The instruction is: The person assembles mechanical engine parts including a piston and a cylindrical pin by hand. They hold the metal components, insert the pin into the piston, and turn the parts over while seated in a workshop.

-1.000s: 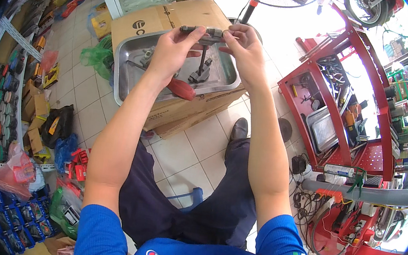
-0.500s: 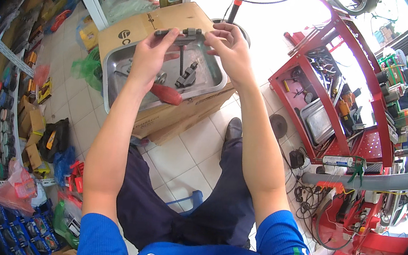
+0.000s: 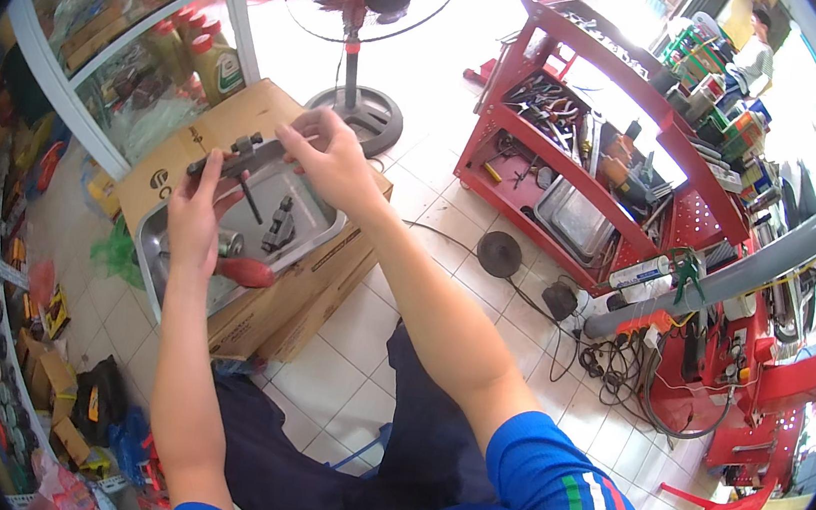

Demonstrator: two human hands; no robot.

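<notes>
My left hand [image 3: 196, 216] is closed round one end of a dark metal clamp-like tool with a crossbar [image 3: 236, 157] and a thin rod hanging from it. The tool is held over a silver metal tray [image 3: 318, 228]. Just off the crossbar's far right end is my right hand [image 3: 333, 161], fingers loosely bent and apart, with nothing visible in them. Inside the tray lies a second dark metal piece [image 3: 279, 226] with blocky jaws. Beside it are a red handle [image 3: 245, 272] and a small round metal part [image 3: 229, 243], partly hidden by my left hand.
The tray rests on a cardboard box [image 3: 296, 313]. Behind the box stand a glass cabinet [image 3: 139, 53] and a pedestal fan [image 3: 354, 113]. At right is a red tool cart [image 3: 596, 191], with cables [image 3: 607, 363] on the tiled floor. Shelves of goods line the left side.
The view has swung to the right, so the tray and both hands appear farther left. My left hand still holds the tool; my right hand stays near its end, slightly farther off.
</notes>
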